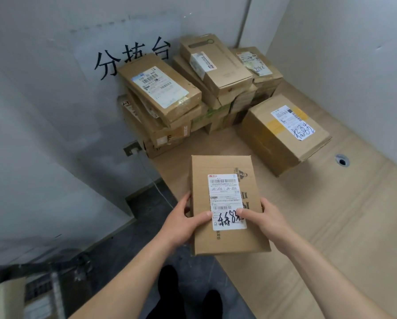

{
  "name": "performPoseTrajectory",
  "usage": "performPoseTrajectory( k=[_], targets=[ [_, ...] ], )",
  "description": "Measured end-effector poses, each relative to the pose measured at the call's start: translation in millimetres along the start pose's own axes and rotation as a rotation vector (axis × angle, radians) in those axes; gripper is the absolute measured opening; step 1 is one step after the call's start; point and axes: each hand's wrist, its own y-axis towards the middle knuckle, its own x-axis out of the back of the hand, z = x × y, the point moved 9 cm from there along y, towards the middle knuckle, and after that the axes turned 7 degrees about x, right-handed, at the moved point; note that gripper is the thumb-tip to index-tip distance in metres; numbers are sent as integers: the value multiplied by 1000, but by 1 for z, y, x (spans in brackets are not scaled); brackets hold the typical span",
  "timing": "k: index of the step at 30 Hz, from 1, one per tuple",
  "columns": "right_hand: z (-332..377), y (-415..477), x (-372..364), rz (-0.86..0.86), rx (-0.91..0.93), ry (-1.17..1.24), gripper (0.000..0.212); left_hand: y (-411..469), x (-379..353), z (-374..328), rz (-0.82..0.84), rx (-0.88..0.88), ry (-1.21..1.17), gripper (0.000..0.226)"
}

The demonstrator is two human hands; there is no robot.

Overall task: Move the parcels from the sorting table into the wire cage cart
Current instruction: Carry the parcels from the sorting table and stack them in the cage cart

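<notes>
Parcel (226, 199) held at both sides: left grip (183, 223) and right grip (267, 221) curl round it. Beyond the parcel, boxes (216, 72) crowd the surface (331, 215)

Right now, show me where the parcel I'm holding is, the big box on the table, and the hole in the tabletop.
held parcel (226, 199), head view, on its white label.
big box (293, 123), head view, on the label on its top face.
hole (342, 161), head view, on its dark centre.

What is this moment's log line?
held: parcel | left hand: grips parcel | right hand: grips parcel | table: pile of boxes, one big box
</notes>
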Motion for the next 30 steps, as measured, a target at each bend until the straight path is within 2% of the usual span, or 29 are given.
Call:
performPoseTrajectory(
  k=[3, 6, 11, 15, 17, 18, 22, 26, 30],
  targets=[
    [-1, 3, 1, 17, 12, 15, 41, 2, -3, 5, 38, 13, -106, 109],
    [-2, 1, 0, 45, 12, 13, 54, -3, -11, 9, 66, -17, -208, 107],
    [-7, -2, 0, 112, 54, -18, 70, -18, -23, 30, 37, -60, -368, 124],
    [-7, -14, -4, 206, 79, -50, 39, -43, -28, 44, -54, -118, -415, 110],
    [-4, -19, -8, 247, 114, -48, 32, -59, -22, 50, -123, -139, -441, 111],
    [0, -22, -12, 266, 131, -42, 33, -68, -17, 53, -155, -147, -453, 112],
    [17, -29, -29, 295, 221, -66, 61, -108, 6, 61, -250, -203, -495, 98],
    [35, -37, -47, 271, 278, -60, 36, -149, 39, 75, -358, -254, -544, 94],
    [48, -53, -79, 305, 325, -130, 25, -192, 74, 100, -454, -299, -579, 89]
  ],
)
